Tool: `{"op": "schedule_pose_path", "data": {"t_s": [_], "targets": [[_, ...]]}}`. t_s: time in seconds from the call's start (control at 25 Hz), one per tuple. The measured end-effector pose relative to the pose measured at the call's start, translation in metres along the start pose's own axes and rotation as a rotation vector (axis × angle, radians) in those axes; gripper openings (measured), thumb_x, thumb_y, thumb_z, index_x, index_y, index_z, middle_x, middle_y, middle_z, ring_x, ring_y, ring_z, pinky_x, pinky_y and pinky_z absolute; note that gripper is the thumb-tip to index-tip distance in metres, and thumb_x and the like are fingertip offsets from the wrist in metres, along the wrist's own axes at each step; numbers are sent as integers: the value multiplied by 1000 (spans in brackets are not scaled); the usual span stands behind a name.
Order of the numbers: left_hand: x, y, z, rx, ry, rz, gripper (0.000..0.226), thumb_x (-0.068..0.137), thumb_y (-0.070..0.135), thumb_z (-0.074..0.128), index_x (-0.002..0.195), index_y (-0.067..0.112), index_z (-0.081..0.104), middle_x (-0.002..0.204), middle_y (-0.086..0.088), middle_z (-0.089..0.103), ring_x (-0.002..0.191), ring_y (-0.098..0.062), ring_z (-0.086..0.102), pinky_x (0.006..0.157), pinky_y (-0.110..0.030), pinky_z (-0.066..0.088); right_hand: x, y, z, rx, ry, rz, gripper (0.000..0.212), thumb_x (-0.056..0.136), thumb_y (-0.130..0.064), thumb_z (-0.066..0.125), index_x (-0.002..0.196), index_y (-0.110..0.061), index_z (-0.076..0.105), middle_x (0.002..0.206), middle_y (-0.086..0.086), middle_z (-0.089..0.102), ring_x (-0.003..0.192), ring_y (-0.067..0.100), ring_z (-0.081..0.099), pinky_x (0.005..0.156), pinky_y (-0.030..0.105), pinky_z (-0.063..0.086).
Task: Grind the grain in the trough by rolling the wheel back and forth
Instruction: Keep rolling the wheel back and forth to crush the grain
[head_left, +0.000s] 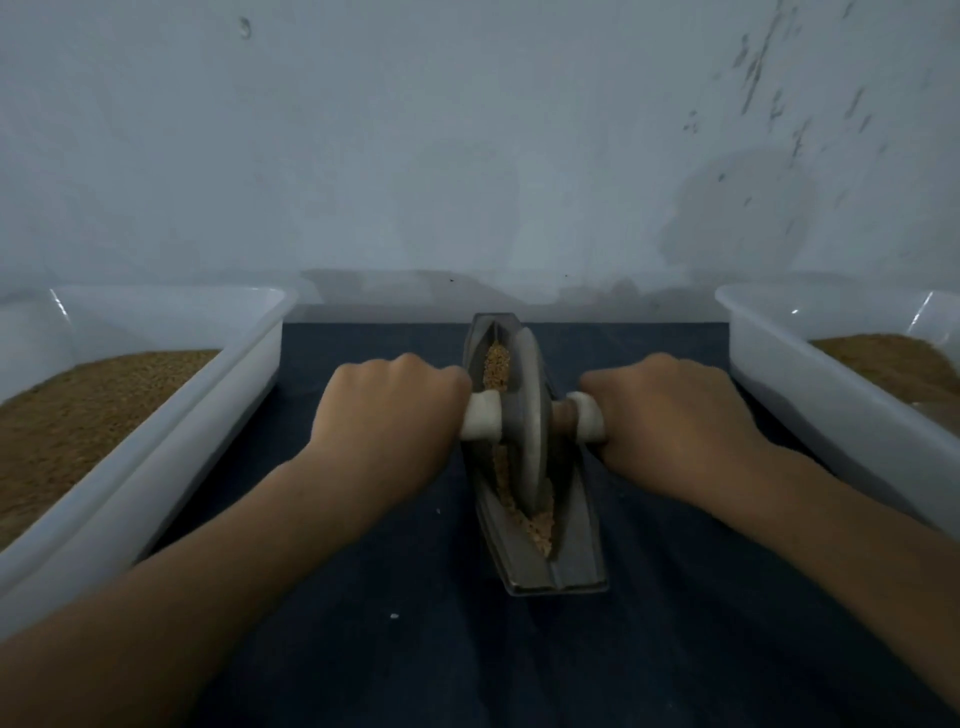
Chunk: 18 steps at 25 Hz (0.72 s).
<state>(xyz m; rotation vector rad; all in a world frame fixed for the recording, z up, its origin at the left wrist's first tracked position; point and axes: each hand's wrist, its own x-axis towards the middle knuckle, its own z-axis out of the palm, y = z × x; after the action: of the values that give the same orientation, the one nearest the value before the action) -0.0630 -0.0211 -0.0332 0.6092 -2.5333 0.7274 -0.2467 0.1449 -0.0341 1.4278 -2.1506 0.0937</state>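
The left hand (395, 415) is gripping the axle (480, 422) at 9 o'clock of the wheel (531, 415), the right hand (670, 415) at 3 o'clock; fingertips are hiding underneath.

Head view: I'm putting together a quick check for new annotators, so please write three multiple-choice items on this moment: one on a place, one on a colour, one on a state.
1. Where is the wheel?
A. Upright in the trough
B. Lifted clear above it
C. Lying flat beside it

2. What colour is the cloth under the trough?
A. Red
B. White
C. Dark blue

3. What are the left hand and the right hand doing?
A. Both lie open on the cloth
B. Each grips one end of the handle
C. Only the left hand grips

Answers:
1 A: the wheel's rim sits down in the channel, with grain before and behind it.
2 C: the cloth around the trough is dark blue.
3 B: the fingers of each hand curl round a white-wrapped handle end, one on each side of the wheel.
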Motion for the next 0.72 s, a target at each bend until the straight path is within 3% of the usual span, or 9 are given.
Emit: {"op": "schedule_pose_path", "data": {"t_s": [0.04, 0.12, 0.24, 0.32, 0.4, 0.48, 0.56, 0.64, 0.72], "targets": [[-8, -1, -6, 9, 37, 6, 42, 64, 30, 78, 72, 27, 37, 56, 8, 15, 43, -12, 9, 45, -23, 7, -7, 0, -7, -16, 36, -18, 46, 66, -34, 70, 59, -35, 25, 52, -13, 35, 44, 9, 35, 46, 19, 14], [-5, -4, -11, 17, 56, 14, 46, 62, 29, 78, 71, 27, 33, 55, 8, 13, 44, -12, 4, 46, -22, 3, -7, 2, -11, -30, 31, -17, 46, 62, -33, 70, 58, -36, 24, 50, -13, 32, 42, 6, 30, 47, 17, 11], [16, 0, 16, 18, -21, -45, 27, 79, 28, 67, 78, 25, 40, 60, 5, 26, 46, -16, 24, 45, -28, 18, 20, 4, 12, -1, -57, 38, 29, 74, -35, 68, 65, -33, 40, 62, -11, 43, 53, 15, 44, 48, 24, 24], [45, -3, 31, -8, -15, -86, 6, 86, 25, 61, 86, 22, 55, 66, 1, 42, 55, -23, 46, 50, -32, 30, 52, 4, 29, 11, -82, 101, 22, 82, -35, 65, 73, -31, 45, 72, -6, 52, 69, 25, 56, 57, 31, 36], [68, -8, 37, -10, -39, -105, 9, 88, 21, 59, 94, 22, 64, 79, -4, 58, 69, -29, 61, 54, -34, 35, 74, 5, 38, 36, -82, 149, 23, 84, -33, 64, 71, -30, 45, 78, -3, 58, 71, 26, 54, 60, 33, 39], [71, -9, 36, -12, -36, -103, 9, 87, 20, 59, 94, 22, 64, 82, -5, 61, 72, -31, 63, 54, -34, 35, 76, 5, 37, 50, -74, 148, 25, 83, -32, 65, 69, -30, 45, 77, -2, 59, 68, 24, 51, 60, 32, 40], [51, -6, 30, -34, -16, -113, 7, 85, 22, 62, 86, 21, 55, 71, -2, 51, 60, -27, 53, 52, -33, 30, 59, 5, 27, 26, -74, 104, 24, 81, -35, 66, 70, -32, 45, 74, -5, 54, 67, 23, 51, 57, 31, 37], [18, -2, 22, -39, 22, -89, 30, 78, 26, 69, 77, 24, 40, 59, 5, 30, 46, -16, 26, 46, -28, 18, 32, 3, 14, -30, -41, 19, 30, 76, -36, 68, 67, -33, 41, 65, -10, 46, 56, 16, 47, 50, 26, 28], [-7, -1, 5, -52, 76, -29, 48, 63, 27, 79, 71, 25, 32, 55, 9, 16, 44, -10, 7, 46, -22, 6, 7, 1, -2, -76, 50, -47, 42, 66, -34, 74, 61, -34, 32, 53, -13, 33, 44, 6, 29, 47, 19, 13]]}}
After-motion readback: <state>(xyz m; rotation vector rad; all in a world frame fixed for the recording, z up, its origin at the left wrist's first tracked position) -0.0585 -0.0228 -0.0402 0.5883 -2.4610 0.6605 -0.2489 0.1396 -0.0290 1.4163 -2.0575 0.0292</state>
